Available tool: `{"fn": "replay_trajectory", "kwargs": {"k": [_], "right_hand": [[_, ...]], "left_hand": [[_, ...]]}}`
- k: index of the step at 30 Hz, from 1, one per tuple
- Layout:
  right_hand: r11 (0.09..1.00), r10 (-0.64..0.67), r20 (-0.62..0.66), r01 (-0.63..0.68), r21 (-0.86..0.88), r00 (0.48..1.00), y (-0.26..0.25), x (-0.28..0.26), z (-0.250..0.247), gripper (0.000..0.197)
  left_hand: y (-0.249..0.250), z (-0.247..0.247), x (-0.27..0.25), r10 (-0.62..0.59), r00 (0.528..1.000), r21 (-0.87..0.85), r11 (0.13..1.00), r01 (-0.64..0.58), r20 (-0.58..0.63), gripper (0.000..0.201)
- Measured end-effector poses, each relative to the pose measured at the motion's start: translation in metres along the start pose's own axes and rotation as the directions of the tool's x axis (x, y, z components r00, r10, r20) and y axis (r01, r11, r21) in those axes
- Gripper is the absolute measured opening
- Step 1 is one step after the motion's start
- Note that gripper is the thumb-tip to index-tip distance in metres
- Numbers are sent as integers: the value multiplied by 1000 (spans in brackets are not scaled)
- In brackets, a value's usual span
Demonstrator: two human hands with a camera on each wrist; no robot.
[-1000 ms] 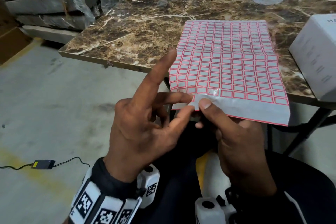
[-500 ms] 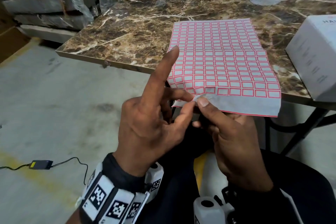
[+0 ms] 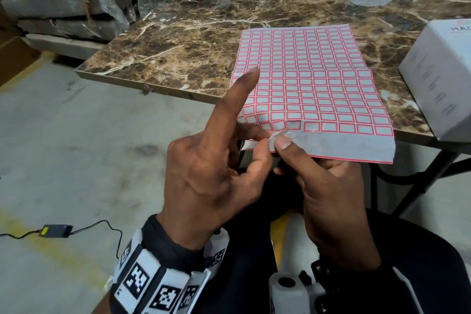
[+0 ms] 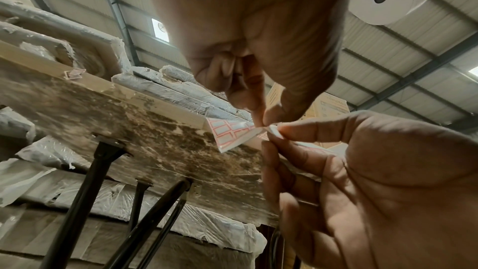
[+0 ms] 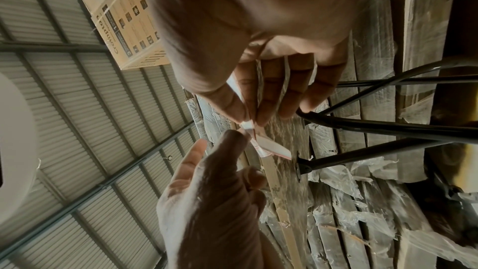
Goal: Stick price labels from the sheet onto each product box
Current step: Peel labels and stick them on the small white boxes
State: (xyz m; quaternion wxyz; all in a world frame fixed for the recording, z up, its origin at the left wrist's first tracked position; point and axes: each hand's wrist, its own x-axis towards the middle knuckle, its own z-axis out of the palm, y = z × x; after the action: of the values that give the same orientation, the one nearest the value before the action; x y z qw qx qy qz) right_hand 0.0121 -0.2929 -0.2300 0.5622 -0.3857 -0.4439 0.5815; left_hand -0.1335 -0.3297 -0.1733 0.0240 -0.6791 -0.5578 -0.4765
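At the bottom of the head view, both wrists wear camera mounts, the left one [image 3: 153, 285] banded with black-and-white square markers. Just above them, in the lower middle of the frame, the left hand [image 3: 211, 181] pinches the near left corner of the label sheet [image 3: 305, 89] between thumb and middle finger, while its index finger points straight up across the sheet's left side. The right hand [image 3: 331, 209] sits just beside it to the right, thumb on top and fingers underneath, clamped on the sheet's blank near margin, where a small piece of paper curls up under the thumb tip; whether that is a label or backing I cannot tell. The left wrist view shows the sheet corner [image 4: 232, 132] creased between the two sets of fingertips.

The sheet, a grid of red-bordered white labels, hangs over the near edge of the brown marble-patterned table [image 3: 204, 41] and lies flat further up. At the right edge of the frame a white product box [image 3: 443, 76] stands on the table, apart from the sheet. On the concrete floor at lower left lies a black power adapter [image 3: 57, 231] with its cable.
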Motion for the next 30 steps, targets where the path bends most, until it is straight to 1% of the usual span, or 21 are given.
{"fn": "replay_trajectory", "kwargs": {"k": [3,6,8,11,14,17,21,23,26,28,30], "right_hand": [[1000,-1,5,1,-5,1000,0,0,-1,39],[1000,-7,4,7,-16,1000,-1,0,-2,39],[1000,-8,5,9,-11,1000,-1,0,-2,39],[1000,-2,17,3,-10,1000,-1,0,-1,34],[1000,8,18,-7,-28,1000,-2,-1,-2,24],[1000,0,15,1,-21,1000,-3,-3,-1,27],[1000,-14,19,15,-16,1000,-6,-5,0,17],[1000,-15,16,15,-16,1000,-6,-5,0,19],[1000,-18,23,18,-20,1000,-7,-5,2,28],[1000,-14,27,15,-26,1000,-7,-5,2,34],[1000,-13,26,14,-25,1000,-6,-5,3,37]], "left_hand": [[-1,-1,0,-52,999,-36,998,52,-6,73],[-1,-2,0,-119,993,-124,985,117,-11,72],[-1,-3,-1,-131,991,-149,981,128,-12,73],[0,-5,-3,-73,997,-87,993,73,5,77],[0,-5,-4,-35,999,-46,998,36,13,77],[2,-3,-4,6,1000,1,1000,-6,-4,74],[2,-1,-3,28,999,57,998,-26,-20,70],[3,0,-3,21,999,54,998,-20,-24,69],[5,0,-2,-41,999,9,999,41,-35,67],[7,1,-1,-143,988,-76,987,139,-51,67],[8,3,-1,-255,965,-194,952,238,-64,70]]}}
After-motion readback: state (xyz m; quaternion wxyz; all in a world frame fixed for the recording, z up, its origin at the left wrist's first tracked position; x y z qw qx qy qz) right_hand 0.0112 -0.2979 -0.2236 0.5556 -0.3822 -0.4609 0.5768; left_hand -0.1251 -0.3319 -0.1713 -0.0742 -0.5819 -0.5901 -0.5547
